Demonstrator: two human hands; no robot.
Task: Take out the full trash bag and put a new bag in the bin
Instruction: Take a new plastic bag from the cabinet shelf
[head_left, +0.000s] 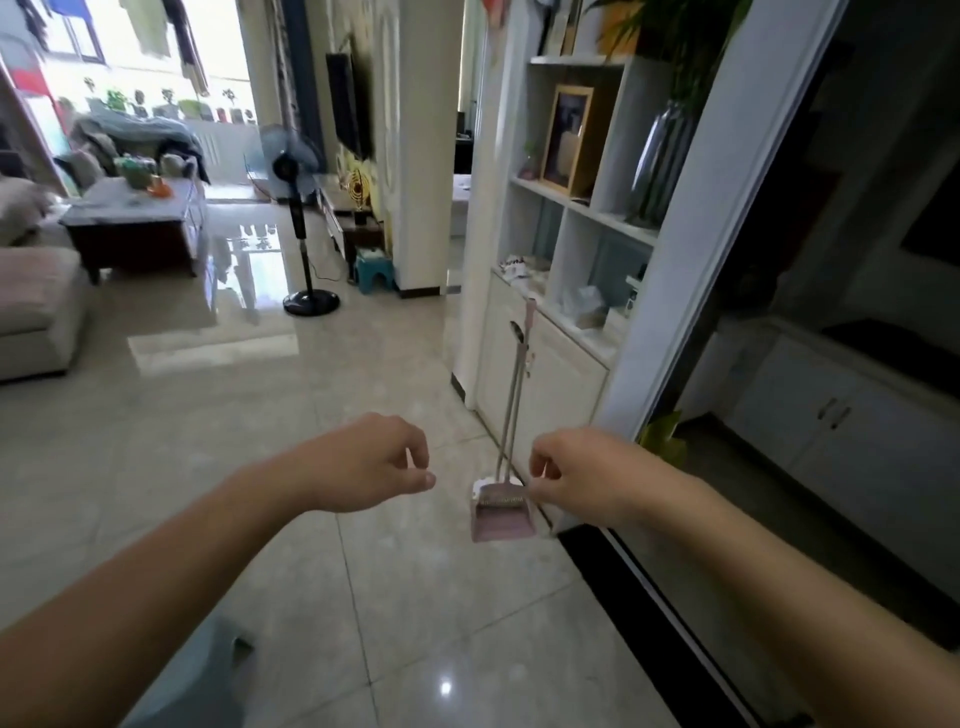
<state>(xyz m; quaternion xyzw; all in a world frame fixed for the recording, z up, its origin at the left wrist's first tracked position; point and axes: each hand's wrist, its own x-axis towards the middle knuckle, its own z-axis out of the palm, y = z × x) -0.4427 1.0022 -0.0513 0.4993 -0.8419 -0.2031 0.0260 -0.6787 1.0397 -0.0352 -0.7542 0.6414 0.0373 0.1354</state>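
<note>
No trash bag or bin shows clearly in the head view. My left hand (371, 462) is held out over the tiled floor, its fingers curled under and the thumb pointing right, with nothing visible in it. My right hand (576, 475) is level with it, about a hand's width to the right. Its fingers are curled and the thumb and forefinger tips meet, with nothing visible between them. A pale grey-blue shape (208, 675) lies under my left forearm at the bottom edge; I cannot tell what it is.
A pink dustpan and broom (501, 506) lean against the white shelf cabinet (545, 374) just beyond my right hand. A dark sliding-door track (623, 582) runs along the right. A standing fan (306, 234), a coffee table (135, 218) and a sofa (36, 306) stand further off on the glossy floor.
</note>
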